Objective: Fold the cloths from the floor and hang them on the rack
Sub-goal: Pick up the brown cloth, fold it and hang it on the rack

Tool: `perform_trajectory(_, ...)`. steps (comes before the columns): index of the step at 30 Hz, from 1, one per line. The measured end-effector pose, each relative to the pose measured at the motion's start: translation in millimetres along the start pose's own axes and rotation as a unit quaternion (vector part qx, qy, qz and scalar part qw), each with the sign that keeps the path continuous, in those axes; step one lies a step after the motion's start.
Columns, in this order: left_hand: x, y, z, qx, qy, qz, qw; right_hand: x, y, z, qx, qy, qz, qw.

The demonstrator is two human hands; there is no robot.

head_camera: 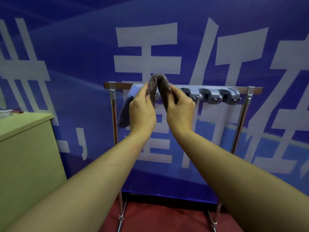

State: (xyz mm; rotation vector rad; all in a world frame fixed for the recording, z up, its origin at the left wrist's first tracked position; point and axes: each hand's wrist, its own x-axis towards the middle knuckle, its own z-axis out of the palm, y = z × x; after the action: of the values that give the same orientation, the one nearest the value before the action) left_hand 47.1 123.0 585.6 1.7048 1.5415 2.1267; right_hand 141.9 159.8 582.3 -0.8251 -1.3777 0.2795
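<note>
A grey-brown fuzzy cloth (pixel 158 82) is folded into a hump and held up in front of the rack's top bar (pixel 217 89). My left hand (pixel 142 111) pinches its left side and my right hand (pixel 179 109) pinches its right side. The cloth's lower part is hidden behind my hands. A blue cloth (pixel 125 113) hangs from the left end of the metal rack, just left of my left hand. A grey strip of clip holders (pixel 212 95) runs along the bar to the right of my hands.
A light green cabinet (pixel 25 148) stands at the left, close to the rack's left post (pixel 115 124). A blue banner wall (pixel 83 64) with large white characters is right behind the rack. Red floor (pixel 167 218) shows between the rack's feet.
</note>
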Motion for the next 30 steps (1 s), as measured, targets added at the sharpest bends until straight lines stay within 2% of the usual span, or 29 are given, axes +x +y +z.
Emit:
perform_trajectory(5,25,-40,18,0.051,0.02,-0.001,0.999,17,28,21,-0.041,-0.028,0.008,0.999)
perform_trajectory(9,17,-69,27,0.055,-0.022,-0.057,0.997,1,54,33,-0.051,-0.046,0.059,0.996)
perform_trajectory(16,-4,-86,29,0.064,-0.065,-0.088,0.992,-21,66,43,-0.028,-0.072,0.089,0.993)
perform_trajectory(24,-36,-106,19,0.097,-0.128,-0.112,0.981,-46,71,26,-0.037,-0.116,0.104,0.987)
perform_trajectory(30,-83,-110,-8,0.095,-0.176,-0.176,0.964,-85,67,-7,-0.071,-0.109,0.139,0.982)
